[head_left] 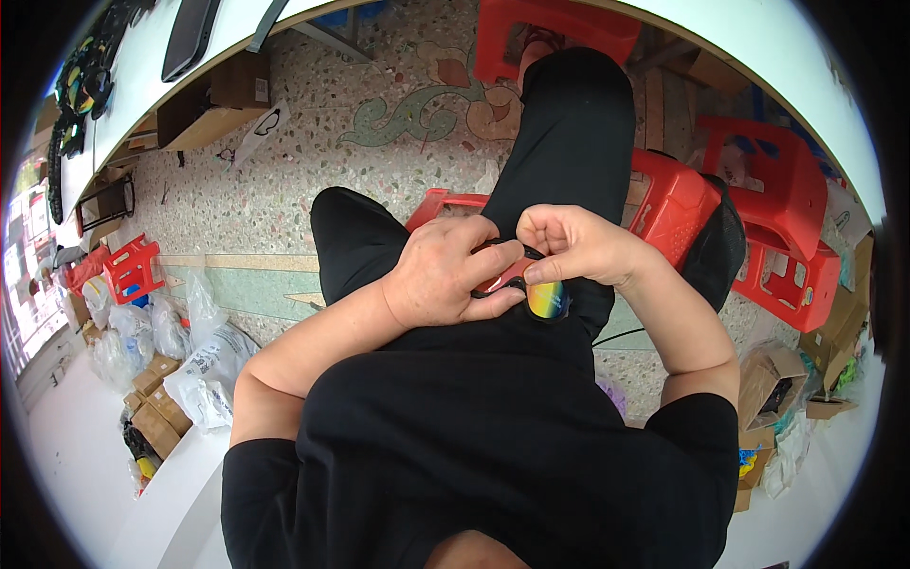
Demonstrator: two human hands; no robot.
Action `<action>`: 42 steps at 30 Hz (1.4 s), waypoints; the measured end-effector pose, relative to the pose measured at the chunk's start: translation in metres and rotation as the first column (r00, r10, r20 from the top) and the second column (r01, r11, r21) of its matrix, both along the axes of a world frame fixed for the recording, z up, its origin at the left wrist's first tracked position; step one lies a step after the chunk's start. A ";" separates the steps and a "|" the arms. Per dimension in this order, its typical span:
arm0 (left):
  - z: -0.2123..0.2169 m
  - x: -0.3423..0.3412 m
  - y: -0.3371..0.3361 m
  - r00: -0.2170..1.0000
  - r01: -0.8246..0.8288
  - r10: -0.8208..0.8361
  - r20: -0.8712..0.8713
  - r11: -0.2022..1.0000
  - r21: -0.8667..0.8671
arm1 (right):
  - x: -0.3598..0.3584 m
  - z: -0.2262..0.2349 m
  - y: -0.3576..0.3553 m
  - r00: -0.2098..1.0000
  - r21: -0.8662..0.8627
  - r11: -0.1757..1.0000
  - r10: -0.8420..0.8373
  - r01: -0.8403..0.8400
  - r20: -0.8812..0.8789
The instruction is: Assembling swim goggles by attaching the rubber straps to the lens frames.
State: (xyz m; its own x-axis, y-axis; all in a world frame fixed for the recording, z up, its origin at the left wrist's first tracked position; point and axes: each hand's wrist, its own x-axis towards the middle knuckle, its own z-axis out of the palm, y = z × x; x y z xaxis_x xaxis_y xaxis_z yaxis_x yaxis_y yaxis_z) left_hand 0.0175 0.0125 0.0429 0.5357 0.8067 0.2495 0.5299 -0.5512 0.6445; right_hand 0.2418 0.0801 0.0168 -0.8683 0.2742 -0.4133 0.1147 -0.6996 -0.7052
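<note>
Over my lap I hold a pair of sunglasses (pixel 547 300) with a dark frame and a mirrored lens shining yellow, orange and green. My left hand (pixel 444 269) is closed around one side of them, its fingers covering much of that lens, where a reddish surface shows. With thumb and fingers pinched, my right hand (pixel 580 248) grips the upper edge of the frame near the nose bridge. What lies beneath the fingers is hidden.
A white table (pixel 133 57) curves along the far side, with a black phone (pixel 192 36) and a heap of dark glasses (pixel 83 81) at left. Red plastic stools (pixel 773 180) stand at right. Cardboard boxes (pixel 220 100) and plastic bags (pixel 210 372) lie around.
</note>
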 end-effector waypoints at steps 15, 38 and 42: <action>-0.006 -0.003 -0.008 0.993 -0.106 0.112 0.044 0.985 -0.134 | 0.004 0.004 -0.023 0.974 0.077 0.971 -0.226 0.228 -0.027; -0.019 0.012 0.004 0.973 -0.213 0.230 -0.015 0.872 -0.441 | -0.014 -0.011 -0.034 0.924 0.942 0.278 -0.375 0.189 -0.075; -0.023 0.010 0.003 0.972 -0.194 0.235 0.027 0.856 -0.479 | -0.017 -0.010 -0.037 0.928 0.954 0.258 -0.370 0.153 -0.049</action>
State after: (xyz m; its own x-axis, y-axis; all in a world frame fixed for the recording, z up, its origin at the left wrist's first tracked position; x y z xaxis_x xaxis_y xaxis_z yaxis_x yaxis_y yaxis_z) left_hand 0.0278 0.0151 0.0200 0.3300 0.9314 -0.1537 0.5345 -0.0502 0.8437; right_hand 0.2251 0.0427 0.0065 -0.6232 0.7607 0.1815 0.2391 0.4063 -0.8819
